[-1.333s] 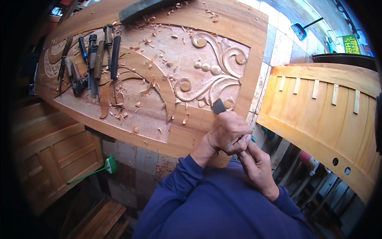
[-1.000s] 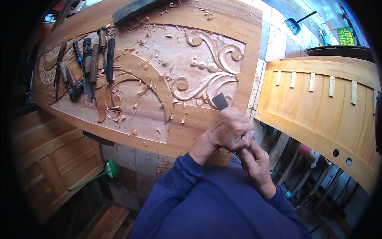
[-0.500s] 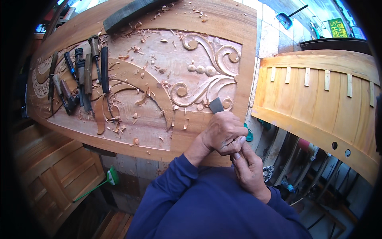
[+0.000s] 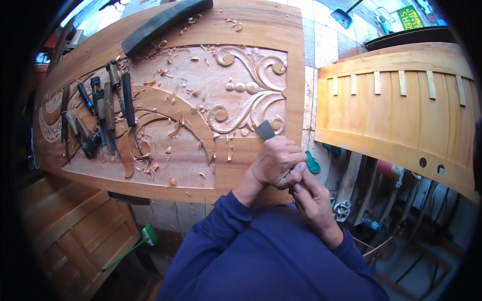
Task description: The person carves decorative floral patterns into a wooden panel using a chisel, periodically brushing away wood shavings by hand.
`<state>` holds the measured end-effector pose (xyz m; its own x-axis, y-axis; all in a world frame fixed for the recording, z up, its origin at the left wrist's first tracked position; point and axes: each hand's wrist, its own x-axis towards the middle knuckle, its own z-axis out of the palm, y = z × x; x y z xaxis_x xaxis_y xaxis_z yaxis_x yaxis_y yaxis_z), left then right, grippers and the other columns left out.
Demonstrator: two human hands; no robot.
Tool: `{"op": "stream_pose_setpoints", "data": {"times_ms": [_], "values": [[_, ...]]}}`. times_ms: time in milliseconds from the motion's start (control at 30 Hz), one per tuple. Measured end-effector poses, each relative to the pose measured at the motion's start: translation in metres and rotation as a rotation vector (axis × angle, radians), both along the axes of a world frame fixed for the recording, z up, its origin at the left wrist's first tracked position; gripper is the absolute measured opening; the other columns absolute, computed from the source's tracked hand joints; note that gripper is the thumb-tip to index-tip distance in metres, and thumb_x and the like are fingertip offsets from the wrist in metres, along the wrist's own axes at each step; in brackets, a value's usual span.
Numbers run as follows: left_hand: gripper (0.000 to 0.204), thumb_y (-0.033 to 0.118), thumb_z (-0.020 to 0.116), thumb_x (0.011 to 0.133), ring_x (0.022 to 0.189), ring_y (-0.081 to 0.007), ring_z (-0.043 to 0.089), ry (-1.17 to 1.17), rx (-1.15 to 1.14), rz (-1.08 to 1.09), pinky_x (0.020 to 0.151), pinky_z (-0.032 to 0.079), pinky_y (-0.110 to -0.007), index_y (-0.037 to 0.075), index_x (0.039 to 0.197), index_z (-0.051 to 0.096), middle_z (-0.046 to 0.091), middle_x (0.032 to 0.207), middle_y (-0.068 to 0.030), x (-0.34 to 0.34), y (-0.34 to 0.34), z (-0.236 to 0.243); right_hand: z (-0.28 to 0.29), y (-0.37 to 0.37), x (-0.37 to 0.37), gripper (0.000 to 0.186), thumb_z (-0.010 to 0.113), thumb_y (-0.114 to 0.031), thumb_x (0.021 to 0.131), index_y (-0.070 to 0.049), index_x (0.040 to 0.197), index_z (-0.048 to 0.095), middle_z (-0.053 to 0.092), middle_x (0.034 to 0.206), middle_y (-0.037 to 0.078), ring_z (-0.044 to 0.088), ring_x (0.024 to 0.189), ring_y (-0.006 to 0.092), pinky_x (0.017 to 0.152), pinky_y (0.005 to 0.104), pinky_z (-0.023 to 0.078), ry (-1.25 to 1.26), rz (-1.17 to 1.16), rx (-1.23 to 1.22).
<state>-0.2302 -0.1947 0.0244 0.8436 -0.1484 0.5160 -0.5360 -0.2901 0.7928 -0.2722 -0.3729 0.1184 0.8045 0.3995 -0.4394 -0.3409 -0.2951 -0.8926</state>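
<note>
Free room above the middle of the panel (image 4: 295,70).
Shavings (image 4: 195,59) lie there; tools (image 4: 109,100) block the left, a dark bar (image 4: 163,27) the far border.

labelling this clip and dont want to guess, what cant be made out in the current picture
Head view: handle of the flat grey metal chisel, covered by the left hand and right hand.
Head view: left edge of the brown panelled wooden door, lost in the picture's dark rim.
Head view: writing on the small green sign, too small and blurred.
</note>
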Motion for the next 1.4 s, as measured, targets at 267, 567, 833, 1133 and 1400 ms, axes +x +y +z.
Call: {"op": "stream_pose_setpoints", "data": {"times_ms": [267,567,833,1133,1400], "values": [[0.025,0.027,0.056,0.087,0.060,-0.0322,0.056,0.066,-0.252,-0.029,0.059,0.043,-0.045,0.009,0.073,0.065,0.058,0.065,-0.0095,-0.001,0.012,-0.008,0.015,0.027,-0.002,0.049,0.060,-0.001,0.105,0.008,0.152,0.052,0.074,0.115,0.013,0.067,0.094,0.0108,0.081,0.0265,0.055,-0.068,0.041,-0.161],[0.040,0.038,0.052,0.090,0.092,-0.0358,0.069,0.023,-0.219,0.107,0.089,0.052,-0.046,0.004,0.085,0.072,0.073,0.088,-0.0153,0.008,0.023,-0.008,-0.014,0.043,0.004,0.049,0.052,-0.008,0.111,0.005,0.158,0.046,0.066,0.095,0.004,0.057,0.075,0.0040,0.064,0.0199,0.047,0.097,-0.138,0.039],[0.046,0.031,0.064,0.099,0.142,-0.0422,0.056,-0.007,-0.121,-0.063,0.122,0.041,-0.055,0.008,0.138,0.070,0.063,0.147,-0.0191,-0.014,0.008,0.017,-0.024,-0.009,-0.003,0.067,0.054,-0.016,0.112,-0.013,0.171,0.022,0.063,0.119,0.011,0.058,0.064,0.0080,0.059,0.0187,0.049,-0.113,-0.521,0.123],[0.060,0.042,0.063,0.104,0.164,-0.0354,0.021,0.388,0.848,0.465,0.132,0.006,-0.059,0.022,0.160,0.052,0.035,0.173,-0.0130,-0.055,0.119,0.007,-0.026,-0.017,-0.055,0.060,0.068,-0.018,0.104,-0.007,0.155,0.038,0.059,0.108,0.011,0.061,0.068,0.0136,0.059,0.0270,0.052,-0.404,-0.807,0.156],[0.062,0.040,0.051,0.110,0.163,-0.0375,0.022,0.409,0.836,0.634,0.131,0.010,-0.057,0.013,0.165,0.042,0.031,0.174,-0.0175,-0.054,0.131,-0.001,-0.021,-0.020,-0.044,0.061,0.074,0.001,0.092,-0.013,0.144,0.046,0.062,0.101,0.008,0.062,0.067,0.0144,0.059,0.0283,0.054,0.087,-0.790,0.573]]}}
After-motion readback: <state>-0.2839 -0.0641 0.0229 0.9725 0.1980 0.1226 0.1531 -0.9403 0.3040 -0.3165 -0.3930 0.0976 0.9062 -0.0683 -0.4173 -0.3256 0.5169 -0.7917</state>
